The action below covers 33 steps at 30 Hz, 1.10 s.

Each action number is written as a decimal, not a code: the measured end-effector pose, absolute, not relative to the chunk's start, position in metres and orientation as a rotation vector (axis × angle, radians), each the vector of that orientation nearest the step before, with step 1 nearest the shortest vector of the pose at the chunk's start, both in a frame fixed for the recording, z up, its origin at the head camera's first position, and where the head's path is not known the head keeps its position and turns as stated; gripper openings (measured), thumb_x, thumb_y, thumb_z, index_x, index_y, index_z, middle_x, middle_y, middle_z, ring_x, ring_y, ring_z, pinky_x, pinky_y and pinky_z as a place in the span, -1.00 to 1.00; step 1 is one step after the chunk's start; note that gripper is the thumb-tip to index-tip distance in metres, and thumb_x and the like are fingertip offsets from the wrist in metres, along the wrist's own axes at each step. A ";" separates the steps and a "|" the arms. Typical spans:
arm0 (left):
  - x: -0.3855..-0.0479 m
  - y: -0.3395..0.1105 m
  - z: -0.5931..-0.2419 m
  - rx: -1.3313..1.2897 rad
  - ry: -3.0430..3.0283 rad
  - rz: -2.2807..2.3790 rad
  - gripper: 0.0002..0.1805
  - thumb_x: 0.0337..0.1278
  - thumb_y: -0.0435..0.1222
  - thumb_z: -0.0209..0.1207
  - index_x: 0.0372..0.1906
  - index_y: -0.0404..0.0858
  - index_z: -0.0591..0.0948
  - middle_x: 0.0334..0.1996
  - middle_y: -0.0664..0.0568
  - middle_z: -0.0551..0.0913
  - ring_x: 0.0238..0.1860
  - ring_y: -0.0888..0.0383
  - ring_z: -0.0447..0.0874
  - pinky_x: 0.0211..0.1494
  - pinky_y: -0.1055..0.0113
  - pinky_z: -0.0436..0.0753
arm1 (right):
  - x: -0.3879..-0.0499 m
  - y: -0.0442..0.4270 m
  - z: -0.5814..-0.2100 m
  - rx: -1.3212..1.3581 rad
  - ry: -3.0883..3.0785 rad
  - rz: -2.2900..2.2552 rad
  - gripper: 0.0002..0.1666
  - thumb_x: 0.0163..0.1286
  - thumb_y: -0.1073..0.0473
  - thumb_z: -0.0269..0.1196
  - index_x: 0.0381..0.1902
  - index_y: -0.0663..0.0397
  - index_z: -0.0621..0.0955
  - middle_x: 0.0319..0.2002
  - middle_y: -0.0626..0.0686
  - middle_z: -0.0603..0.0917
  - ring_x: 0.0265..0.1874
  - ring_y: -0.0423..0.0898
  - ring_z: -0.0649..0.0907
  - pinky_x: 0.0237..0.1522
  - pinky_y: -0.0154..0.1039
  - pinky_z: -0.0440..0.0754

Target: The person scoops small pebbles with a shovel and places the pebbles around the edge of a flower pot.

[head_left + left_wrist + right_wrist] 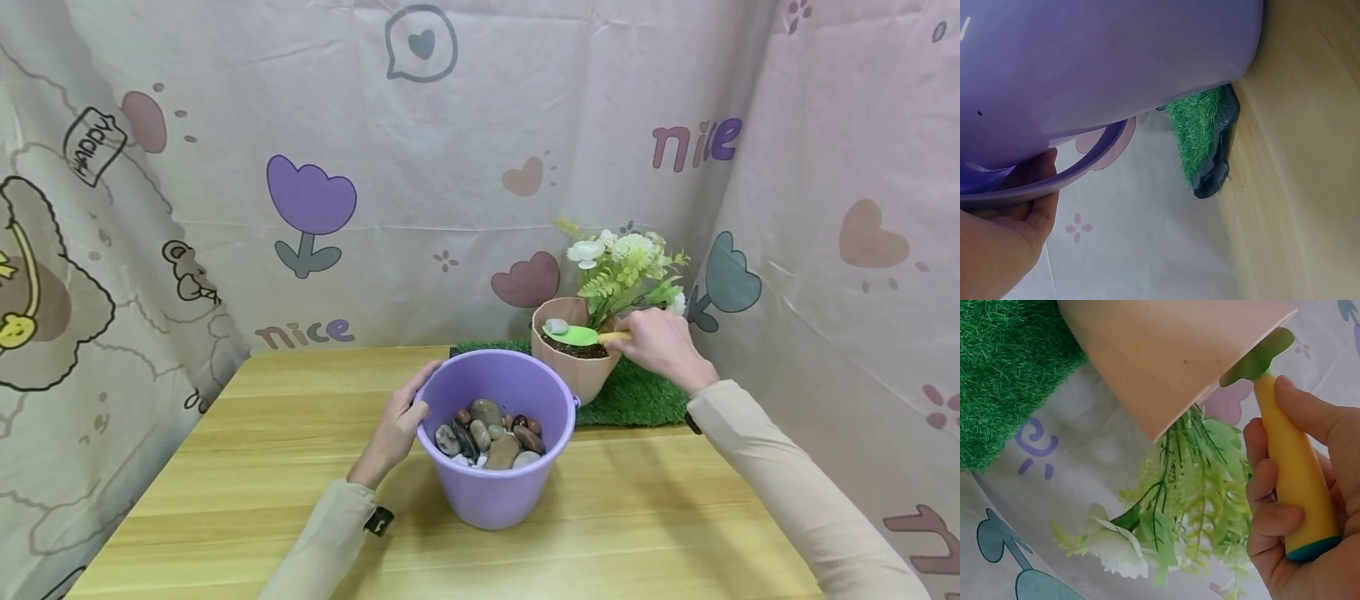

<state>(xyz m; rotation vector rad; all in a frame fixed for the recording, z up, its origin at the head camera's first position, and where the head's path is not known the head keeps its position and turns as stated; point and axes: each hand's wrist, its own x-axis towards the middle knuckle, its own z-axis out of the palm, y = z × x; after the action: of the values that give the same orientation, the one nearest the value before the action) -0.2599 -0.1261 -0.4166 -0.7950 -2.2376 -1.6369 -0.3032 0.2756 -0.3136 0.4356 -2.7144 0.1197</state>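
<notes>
My left hand (396,423) grips the left rim of a purple bucket (491,496), which stands upright on the table with several stones (502,452) of mixed sizes inside. In the left wrist view, the bucket's handle (1066,177) passes over the fingers. My right hand (663,343) holds a small trowel by its yellow handle (1297,475). The trowel's green blade (576,335) is over the mouth of a pink flower pot (573,379), with a pale stone (556,326) at its tip. Dark soil (588,350) and white artificial flowers (633,250) are in the pot.
Green artificial turf (648,396) lies beneath the pot at the back right of the wooden table (300,433). Its dark edge (1213,178) curls up behind the bucket. A patterned cloth (435,150) hangs behind and at both sides.
</notes>
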 end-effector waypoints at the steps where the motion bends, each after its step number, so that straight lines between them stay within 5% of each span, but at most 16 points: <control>1: -0.260 -0.126 -0.417 -0.792 -2.239 -1.639 -0.24 -0.03 -0.51 -0.14 0.45 -0.33 0.29 0.38 -0.22 0.39 0.32 -0.20 0.42 0.34 -0.15 0.39 | -0.305 0.275 -0.314 0.420 -2.728 0.124 -0.69 0.22 -0.14 0.35 -0.60 -0.13 0.68 -0.79 -0.12 0.36 -0.76 -0.13 0.36 -0.75 -0.23 0.23; 7: -0.259 -0.125 -0.417 -0.785 -2.243 -1.631 -0.24 -0.03 -0.50 -0.13 0.45 -0.30 0.30 0.38 -0.22 0.40 0.32 -0.18 0.43 0.33 -0.14 0.40 | -0.316 0.272 -0.319 0.366 -2.782 0.137 -0.51 0.21 -0.18 0.34 -0.80 -0.15 0.52 -0.81 -0.13 0.30 -0.76 -0.13 0.33 -0.75 -0.23 0.19; 20: -0.259 -0.125 -0.416 -0.779 -2.231 -1.648 -0.24 -0.04 -0.51 -0.14 0.44 -0.33 0.30 0.37 -0.22 0.41 0.30 -0.18 0.45 0.32 -0.08 0.43 | -0.327 0.256 -0.320 0.347 -2.835 0.140 -0.37 0.22 -0.15 0.34 -0.89 -0.15 0.32 -0.82 -0.14 0.24 -0.77 -0.11 0.33 -0.75 -0.23 0.19; 26: -0.259 -0.124 -0.415 -0.787 -2.227 -1.637 -0.24 -0.04 -0.51 -0.14 0.44 -0.35 0.30 0.38 -0.21 0.40 0.33 -0.17 0.42 0.35 -0.11 0.39 | -0.327 0.254 -0.318 0.318 -2.855 0.128 -0.40 0.22 -0.17 0.34 -0.89 -0.13 0.40 -0.80 -0.10 0.33 -0.73 -0.06 0.41 -0.73 -0.19 0.26; 33: -0.259 -0.124 -0.416 -0.786 -2.226 -1.651 -0.22 -0.06 -0.50 -0.14 0.45 -0.33 0.29 0.39 -0.20 0.39 0.34 -0.16 0.41 0.36 0.12 0.40 | -0.326 0.253 -0.315 0.313 -2.863 0.148 -0.41 0.25 -0.18 0.31 -0.88 -0.13 0.43 -0.82 -0.12 0.32 -0.75 -0.07 0.39 -0.74 -0.22 0.22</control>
<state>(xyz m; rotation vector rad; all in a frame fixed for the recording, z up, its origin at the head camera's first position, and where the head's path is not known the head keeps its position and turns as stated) -0.2586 -0.1245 -0.4155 -0.7857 -2.2260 -1.6510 -0.3257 0.2534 -0.3150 0.3130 -2.8632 0.1480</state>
